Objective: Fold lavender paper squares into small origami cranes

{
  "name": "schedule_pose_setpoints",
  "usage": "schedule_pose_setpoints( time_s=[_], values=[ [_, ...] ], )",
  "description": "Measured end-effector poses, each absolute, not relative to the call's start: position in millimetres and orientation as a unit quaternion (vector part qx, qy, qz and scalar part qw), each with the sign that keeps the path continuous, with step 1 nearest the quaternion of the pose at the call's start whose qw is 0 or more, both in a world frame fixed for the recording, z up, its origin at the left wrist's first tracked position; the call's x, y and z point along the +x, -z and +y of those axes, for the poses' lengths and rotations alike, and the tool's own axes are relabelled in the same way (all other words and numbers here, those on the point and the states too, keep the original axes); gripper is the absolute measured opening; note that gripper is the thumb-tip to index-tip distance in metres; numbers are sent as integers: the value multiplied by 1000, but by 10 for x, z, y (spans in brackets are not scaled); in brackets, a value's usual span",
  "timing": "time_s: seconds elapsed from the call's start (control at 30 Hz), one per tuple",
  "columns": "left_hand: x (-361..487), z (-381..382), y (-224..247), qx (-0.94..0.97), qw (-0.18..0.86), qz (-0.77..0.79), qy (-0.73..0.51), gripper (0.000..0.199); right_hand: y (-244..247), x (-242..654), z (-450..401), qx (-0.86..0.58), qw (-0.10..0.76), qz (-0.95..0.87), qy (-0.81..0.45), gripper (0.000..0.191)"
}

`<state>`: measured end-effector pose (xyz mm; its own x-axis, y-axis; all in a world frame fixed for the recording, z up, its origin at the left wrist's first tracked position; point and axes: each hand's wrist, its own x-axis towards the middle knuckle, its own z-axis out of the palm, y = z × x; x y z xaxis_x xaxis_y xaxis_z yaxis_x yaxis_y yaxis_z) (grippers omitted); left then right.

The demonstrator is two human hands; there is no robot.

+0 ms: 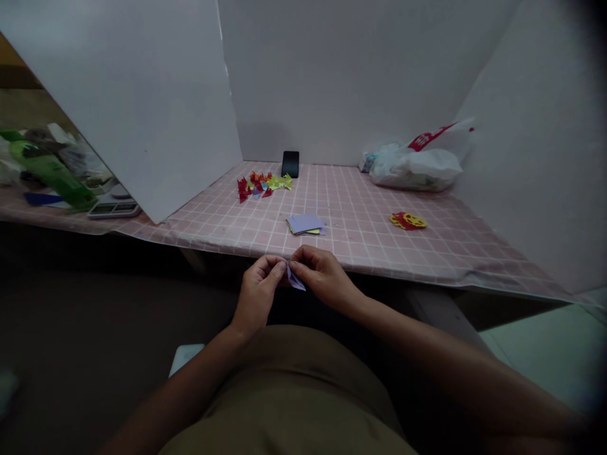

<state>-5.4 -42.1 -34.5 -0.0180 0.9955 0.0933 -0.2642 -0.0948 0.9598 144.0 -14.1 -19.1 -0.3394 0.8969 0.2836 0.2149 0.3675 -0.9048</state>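
Just off the table's front edge, a small folded piece of purple paper (296, 280) is held between both hands. My left hand (262, 285) pinches its left side with thumb and forefinger. My right hand (322, 273) grips its upper right part in the same way, so the fingers hide much of the folds. Beyond the hands lies a short stack of square paper sheets (306, 223), purple on top with yellow showing below. Farther back sits a pile of small folded paper figures (262, 184) in red, orange, yellow and blue.
A dark phone (290, 164) leans near the back panel. Red and yellow ring-like pieces (408, 220) lie on the right of the checked tablecloth (346, 196), before a white plastic bag (417, 169). Left of the white panel (142, 95) are a green bottle (52, 170) and a scale (114, 210).
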Motion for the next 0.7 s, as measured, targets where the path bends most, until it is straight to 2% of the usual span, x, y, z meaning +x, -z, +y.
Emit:
schedule_pose_setpoints(
  time_s=[0.43, 0.7],
  values=[
    [-63, -398, 351, 425, 568, 420, -566, 23, 238, 1444, -145, -399, 416, -737, -351, 14],
    [-72, -393, 344, 418, 560, 426, -574, 19, 205, 1448, -169, -396, 413, -753, -325, 13]
  ],
)
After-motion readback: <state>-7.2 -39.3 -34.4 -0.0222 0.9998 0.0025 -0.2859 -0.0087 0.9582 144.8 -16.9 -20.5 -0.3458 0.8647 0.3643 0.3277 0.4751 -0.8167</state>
